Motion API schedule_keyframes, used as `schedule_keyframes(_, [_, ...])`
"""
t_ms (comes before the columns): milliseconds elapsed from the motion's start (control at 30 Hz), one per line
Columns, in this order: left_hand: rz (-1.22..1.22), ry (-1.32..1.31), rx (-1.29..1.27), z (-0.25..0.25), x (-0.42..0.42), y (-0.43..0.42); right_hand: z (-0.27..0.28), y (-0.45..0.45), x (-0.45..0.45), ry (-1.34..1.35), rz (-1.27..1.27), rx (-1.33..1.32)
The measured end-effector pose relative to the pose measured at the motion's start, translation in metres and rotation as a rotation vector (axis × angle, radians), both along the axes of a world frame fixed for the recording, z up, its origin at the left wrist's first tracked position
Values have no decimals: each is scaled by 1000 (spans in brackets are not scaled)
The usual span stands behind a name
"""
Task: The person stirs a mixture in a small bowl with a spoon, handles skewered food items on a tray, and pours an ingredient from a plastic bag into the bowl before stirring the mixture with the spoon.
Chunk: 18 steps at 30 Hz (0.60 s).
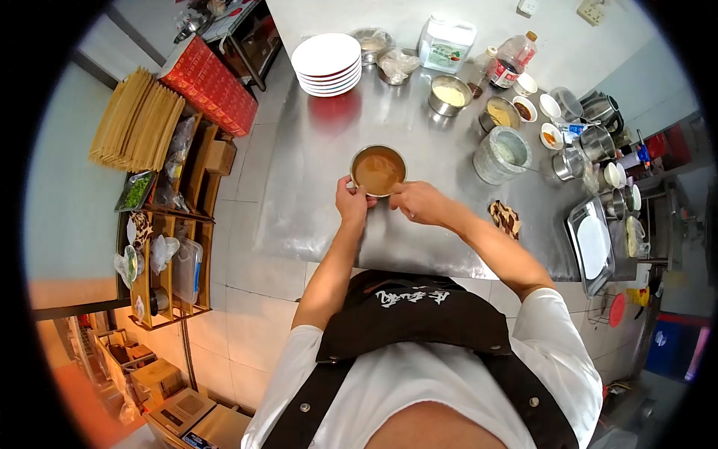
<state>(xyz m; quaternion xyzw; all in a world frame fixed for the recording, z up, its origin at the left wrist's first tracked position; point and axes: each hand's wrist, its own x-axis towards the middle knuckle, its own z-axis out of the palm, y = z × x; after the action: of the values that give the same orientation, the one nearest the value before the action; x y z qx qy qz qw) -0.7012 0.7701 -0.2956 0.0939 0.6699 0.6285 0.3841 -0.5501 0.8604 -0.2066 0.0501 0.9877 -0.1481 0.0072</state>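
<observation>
Metal bowl (379,147) of brown liquid (379,169) between 2 hands, at the steel table's (299,213) near side.
Left hand (351,202) is closed around the near-left wall; right hand (421,203) is curled shut at the near-right rim, any utensil in it unclear. The rigid, smooth bowl should feel moderately light, its contents prone to slosh; opposite sides seem the best hold. Stone mortar (492,163) stands to the right.

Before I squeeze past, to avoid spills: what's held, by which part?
The left hand holds the bowl of brown liquid by its near-left side. Whether the right hand, at the near-right rim, grips anything is unclear.
</observation>
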Motion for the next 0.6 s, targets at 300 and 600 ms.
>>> schedule_keyframes(300, [1, -32, 55, 0, 1, 2, -7, 1, -14, -53, -38, 138])
schedule_keyframes(600, [-21, 38, 33, -3, -2, 2, -16, -4, -21, 12, -46, 68])
